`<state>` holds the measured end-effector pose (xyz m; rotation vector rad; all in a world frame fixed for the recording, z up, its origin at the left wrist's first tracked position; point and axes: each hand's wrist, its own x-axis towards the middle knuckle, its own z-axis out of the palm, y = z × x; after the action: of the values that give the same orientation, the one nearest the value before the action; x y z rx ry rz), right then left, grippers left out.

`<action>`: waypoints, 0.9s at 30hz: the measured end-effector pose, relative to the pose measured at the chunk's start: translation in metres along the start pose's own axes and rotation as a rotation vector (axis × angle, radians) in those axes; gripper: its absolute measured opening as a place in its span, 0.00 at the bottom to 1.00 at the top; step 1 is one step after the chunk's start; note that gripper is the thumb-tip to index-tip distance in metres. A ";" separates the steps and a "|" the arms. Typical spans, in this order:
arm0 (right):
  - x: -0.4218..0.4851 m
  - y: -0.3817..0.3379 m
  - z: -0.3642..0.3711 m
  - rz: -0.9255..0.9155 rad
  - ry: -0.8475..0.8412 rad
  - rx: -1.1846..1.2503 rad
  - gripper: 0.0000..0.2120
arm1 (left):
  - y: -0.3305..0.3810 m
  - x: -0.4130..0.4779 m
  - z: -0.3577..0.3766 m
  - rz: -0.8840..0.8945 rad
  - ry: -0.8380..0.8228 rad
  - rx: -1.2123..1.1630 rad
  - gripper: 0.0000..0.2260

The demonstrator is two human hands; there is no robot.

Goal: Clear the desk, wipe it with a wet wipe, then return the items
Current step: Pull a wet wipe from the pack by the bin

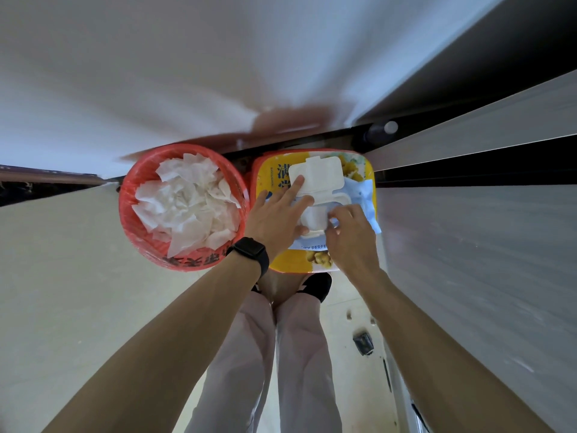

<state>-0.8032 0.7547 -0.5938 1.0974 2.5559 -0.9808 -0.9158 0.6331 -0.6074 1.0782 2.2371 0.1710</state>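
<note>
A pale blue wet wipe pack point(363, 195) lies on a yellow box point(265, 176) on the floor in front of my feet. Its white flip lid point(321, 173) stands open above the dispenser opening point(315, 218). My left hand point(276, 217) rests on the pack with straight fingers, the fingertips touching the lid. My right hand point(349, 235) has its fingers curled at the right side of the opening, pinching at the wipe there; the wipe itself is mostly hidden.
A red waste bin point(131, 195) full of crumpled white tissues point(187, 204) stands left of the box. White desk underside or wall fills the top. A grey panel point(484, 245) runs along the right. My legs and a black shoe point(318, 285) are below.
</note>
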 end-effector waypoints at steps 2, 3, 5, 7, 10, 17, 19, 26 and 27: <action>0.000 -0.002 0.000 -0.008 0.040 -0.014 0.06 | 0.001 0.000 0.001 -0.005 0.000 -0.003 0.23; -0.001 -0.005 -0.001 0.004 0.044 0.005 0.07 | 0.002 0.001 0.001 -0.010 -0.001 -0.003 0.23; -0.009 -0.014 -0.011 0.049 0.046 0.082 0.07 | 0.004 0.001 0.001 -0.017 0.002 0.011 0.23; -0.020 -0.018 -0.026 0.097 0.094 0.163 0.05 | 0.005 0.001 0.000 -0.022 0.011 0.025 0.22; -0.044 -0.013 -0.057 0.256 0.160 0.395 0.05 | 0.007 -0.001 -0.003 -0.023 0.022 0.022 0.21; -0.093 -0.007 -0.066 0.553 0.382 0.766 0.07 | 0.018 -0.001 -0.011 -0.054 -0.005 0.051 0.24; -0.095 -0.009 -0.071 0.656 0.509 0.869 0.10 | 0.020 0.000 -0.010 -0.064 -0.002 0.058 0.23; -0.081 0.005 -0.092 0.968 0.464 1.029 0.04 | 0.013 -0.007 0.001 0.072 0.109 0.161 0.15; -0.081 0.007 -0.092 0.983 0.342 1.020 0.03 | 0.010 -0.010 0.005 0.132 0.136 0.193 0.13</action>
<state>-0.7334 0.7712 -0.4941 2.5310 1.1249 -1.8234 -0.9016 0.6320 -0.6025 1.3554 2.3406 0.0877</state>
